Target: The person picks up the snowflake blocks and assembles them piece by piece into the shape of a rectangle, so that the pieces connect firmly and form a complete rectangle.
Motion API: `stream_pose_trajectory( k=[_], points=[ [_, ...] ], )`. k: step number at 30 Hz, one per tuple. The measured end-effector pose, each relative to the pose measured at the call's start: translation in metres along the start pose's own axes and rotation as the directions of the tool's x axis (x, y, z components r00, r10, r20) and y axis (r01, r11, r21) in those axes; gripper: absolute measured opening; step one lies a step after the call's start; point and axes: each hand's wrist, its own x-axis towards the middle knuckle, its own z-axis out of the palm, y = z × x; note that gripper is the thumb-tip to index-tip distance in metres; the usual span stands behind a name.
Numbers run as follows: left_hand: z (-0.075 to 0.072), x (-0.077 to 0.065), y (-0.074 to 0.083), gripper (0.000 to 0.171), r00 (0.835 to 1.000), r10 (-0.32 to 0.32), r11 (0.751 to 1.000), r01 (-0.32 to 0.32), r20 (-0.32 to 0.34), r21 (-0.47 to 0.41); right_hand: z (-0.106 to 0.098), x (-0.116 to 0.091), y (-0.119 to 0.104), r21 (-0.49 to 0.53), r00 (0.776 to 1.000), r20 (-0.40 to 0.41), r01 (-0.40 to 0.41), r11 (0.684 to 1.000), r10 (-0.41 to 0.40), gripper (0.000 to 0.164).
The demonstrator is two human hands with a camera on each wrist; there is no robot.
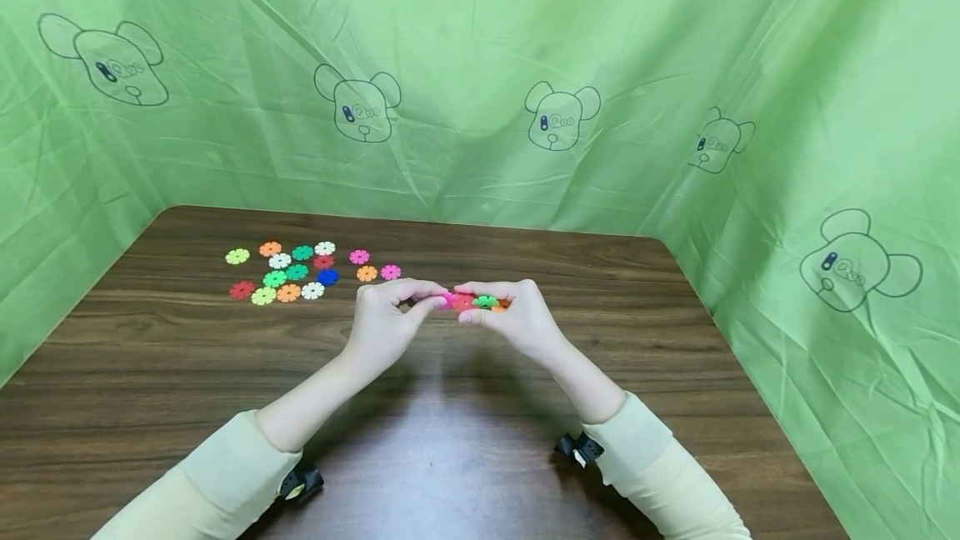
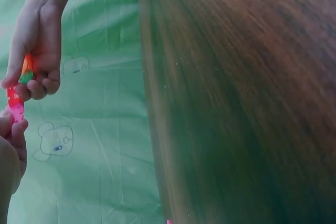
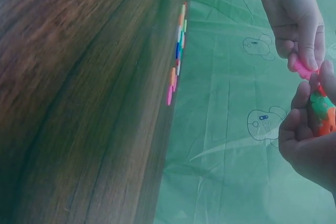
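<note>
Between both hands, above the table, is a short chain of notched plastic discs: a pink disc (image 3: 303, 70), a red disc (image 1: 464, 302), a green disc (image 1: 486, 302) and an orange disc (image 2: 28, 63). My left hand (image 1: 387, 317) pinches the pink disc between thumb and fingers at the chain's left end. With thumb and curled fingers my right hand (image 1: 519, 319) grips the red, green and orange part, covering some of it. The pink and red discs meet edge to edge between the fingertips.
Loose notched discs in several colours lie flat at the table's back left, among them a blue disc (image 1: 327, 277) and a pink one (image 1: 391, 272) close to the left hand. The wooden table (image 1: 420, 457) ends at a green curtain (image 1: 465, 173) with bear drawings.
</note>
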Motion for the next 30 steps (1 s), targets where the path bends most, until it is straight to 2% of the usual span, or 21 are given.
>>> stream_pose_trajectory(
  k=[7, 10, 15, 19, 24, 30],
  points=[
    [0.002, 0.000, 0.000, 0.004, 0.998, 0.062, 0.998, -0.062, -0.011, -0.005, 0.000, -0.001, 0.003, 0.018, 1.000, 0.022, -0.018, 1.000, 0.018, 0.032],
    [0.002, 0.002, -0.001, 0.005, 0.998, 0.062, 0.998, -0.062, -0.003, -0.010, -0.001, 0.001, 0.002, 0.024, 0.999, 0.028, -0.029, 0.999, 0.028, 0.033],
    [-0.003, 0.010, -0.002, 0.006, 0.999, -0.015, 1.000, 0.014, 0.039, 0.016, -0.003, 0.007, -0.001, 0.089, 0.997, 0.034, -0.065, 0.994, 0.062, 0.035],
    [-0.007, 0.017, -0.002, 0.008, 0.994, -0.070, 0.998, 0.070, 0.088, 0.009, -0.007, 0.008, -0.002, 0.139, 0.994, 0.032, -0.104, 0.985, 0.101, 0.035],
    [-0.009, 0.017, -0.004, 0.015, 0.987, -0.120, 0.991, 0.126, 0.104, -0.054, -0.008, 0.006, 0.000, 0.107, 0.992, 0.031, -0.124, 0.987, 0.121, 0.036],
    [-0.009, 0.014, -0.004, 0.020, 0.982, -0.143, 0.987, 0.151, 0.123, -0.061, -0.007, 0.008, 0.003, 0.086, 0.995, 0.034, -0.093, 0.992, 0.090, 0.034]
  ],
)
